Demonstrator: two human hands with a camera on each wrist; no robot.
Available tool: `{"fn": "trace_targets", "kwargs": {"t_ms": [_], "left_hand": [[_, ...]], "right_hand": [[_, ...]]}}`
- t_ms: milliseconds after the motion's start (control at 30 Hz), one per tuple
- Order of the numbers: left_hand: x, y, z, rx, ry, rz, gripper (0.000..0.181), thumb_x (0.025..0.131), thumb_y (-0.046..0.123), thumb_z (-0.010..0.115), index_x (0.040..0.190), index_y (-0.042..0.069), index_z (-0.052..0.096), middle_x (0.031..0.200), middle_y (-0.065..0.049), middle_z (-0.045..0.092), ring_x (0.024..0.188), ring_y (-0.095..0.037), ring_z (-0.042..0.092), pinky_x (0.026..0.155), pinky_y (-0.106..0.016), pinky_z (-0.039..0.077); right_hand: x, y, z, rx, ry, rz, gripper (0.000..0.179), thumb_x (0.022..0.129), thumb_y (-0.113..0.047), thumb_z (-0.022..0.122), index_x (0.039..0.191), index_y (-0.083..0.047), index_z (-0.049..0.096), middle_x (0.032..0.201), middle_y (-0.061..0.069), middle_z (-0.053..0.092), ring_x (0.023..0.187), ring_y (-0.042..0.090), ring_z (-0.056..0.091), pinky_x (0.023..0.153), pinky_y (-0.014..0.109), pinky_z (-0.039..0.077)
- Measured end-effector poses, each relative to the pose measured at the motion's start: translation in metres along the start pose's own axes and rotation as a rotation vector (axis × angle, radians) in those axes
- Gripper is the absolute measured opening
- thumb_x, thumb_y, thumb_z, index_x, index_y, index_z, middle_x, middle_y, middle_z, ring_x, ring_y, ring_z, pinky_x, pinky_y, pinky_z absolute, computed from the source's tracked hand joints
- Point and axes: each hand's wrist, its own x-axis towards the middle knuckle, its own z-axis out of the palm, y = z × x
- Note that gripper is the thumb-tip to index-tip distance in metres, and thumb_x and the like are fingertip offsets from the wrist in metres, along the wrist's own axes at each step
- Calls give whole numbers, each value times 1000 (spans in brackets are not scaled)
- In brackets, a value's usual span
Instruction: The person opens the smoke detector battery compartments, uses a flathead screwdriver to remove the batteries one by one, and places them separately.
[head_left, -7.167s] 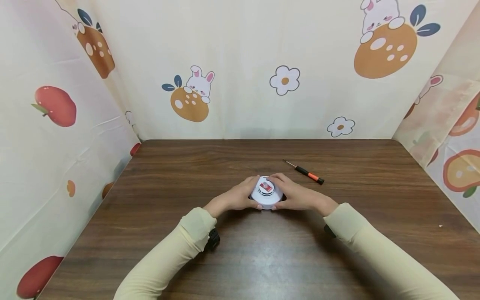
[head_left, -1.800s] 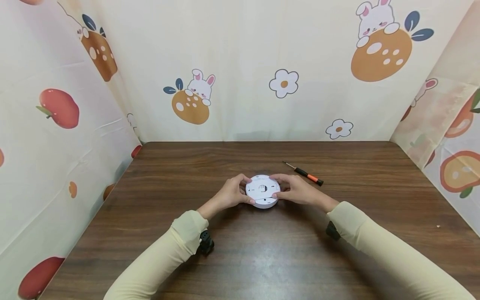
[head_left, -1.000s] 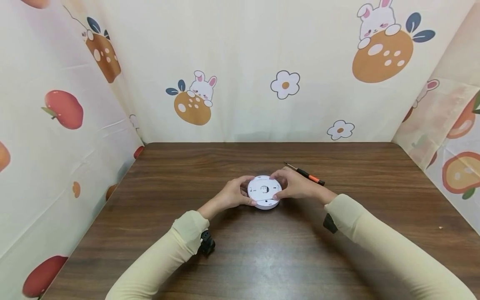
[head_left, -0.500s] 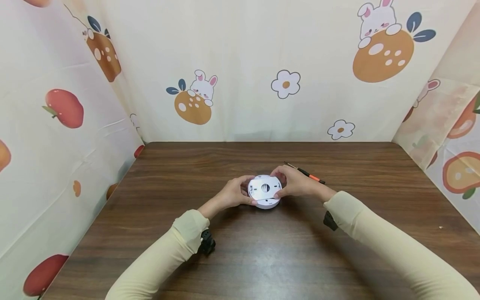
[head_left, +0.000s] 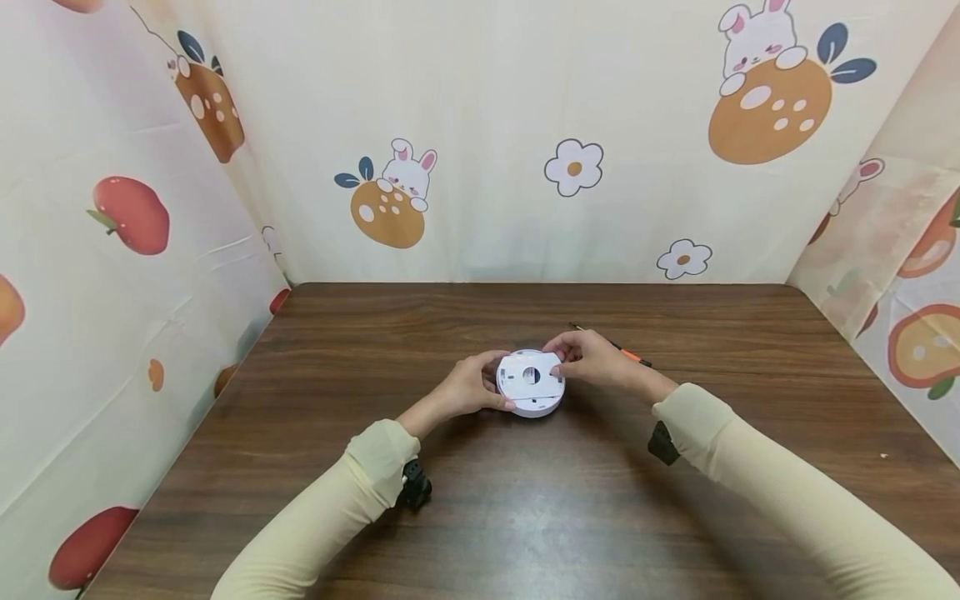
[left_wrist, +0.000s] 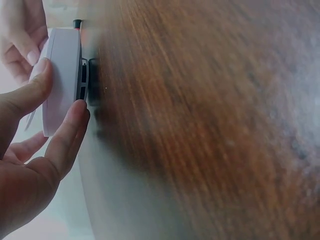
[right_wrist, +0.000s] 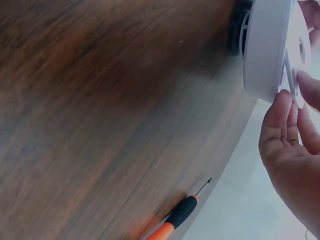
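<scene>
A white round smoke detector (head_left: 534,410) lies upside down near the middle of the table, its vented face downward. My left hand (head_left: 468,386) grips its left side, thumb on the back and fingers around the rim in the left wrist view. Between thumb and fingers my right hand (head_left: 596,359) pinches the right edge of the thin white mounting plate (head_left: 519,382). In the right wrist view that plate stands slightly tilted away from the detector body (right_wrist: 266,50) at this edge. Whether its far edge still touches the body is hard to tell.
Behind the right hand lies a screwdriver (right_wrist: 182,212) with a black and orange handle, partly hidden in the head view. A tiny pale speck (head_left: 883,456) sits at the table's right. Patterned curtains (head_left: 495,167) stand behind and beside the wooden table (head_left: 360,333).
The detector, face up at first, has been turned over. Since then my right hand has shifted from its side to the plate's edge, raising that edge. My left hand keeps its grip.
</scene>
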Motion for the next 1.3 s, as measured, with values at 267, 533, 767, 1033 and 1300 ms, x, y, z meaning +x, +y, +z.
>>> {"fn": "trace_targets", "kwargs": {"t_ms": [267,533,767,1033,1300], "left_hand": [[0,-2,1,9,14,-3,79,70,7,85,138,1,46,107,-15,61,80,-17,63,70,-25,56],[0,-2,1,-6,23,12,78,69,4,85,135,-4,46,105,-16,62,80,-18,64,70,-25,56],[-1,-2,1,-5,24,-8,80,69,4,85,137,-5,43,107,-18,62,82,-19,65,71,-26,57],[-1,-3,2,10,29,7,79,68,5,86,137,-1,47,103,-15,62,78,-17,63,69,-24,56],[0,-4,1,18,18,11,80,69,5,86,138,-1,45,104,-15,61,79,-17,64,70,-24,56]], "right_hand": [[0,-3,-5,124,-38,75,21,91,0,61,111,6,65,91,11,64,78,19,58,71,39,57],[4,-3,-13,224,-23,141,23,91,2,61,113,10,63,89,12,67,73,17,60,70,37,56],[9,-3,-25,270,41,216,28,92,1,59,118,11,59,92,13,66,76,15,60,77,37,56],[17,-1,-39,284,119,249,30,94,-2,58,122,9,58,99,15,66,78,16,60,66,23,52],[27,7,-48,429,174,303,32,96,0,54,126,11,53,105,18,59,87,23,55,73,27,52]]}}
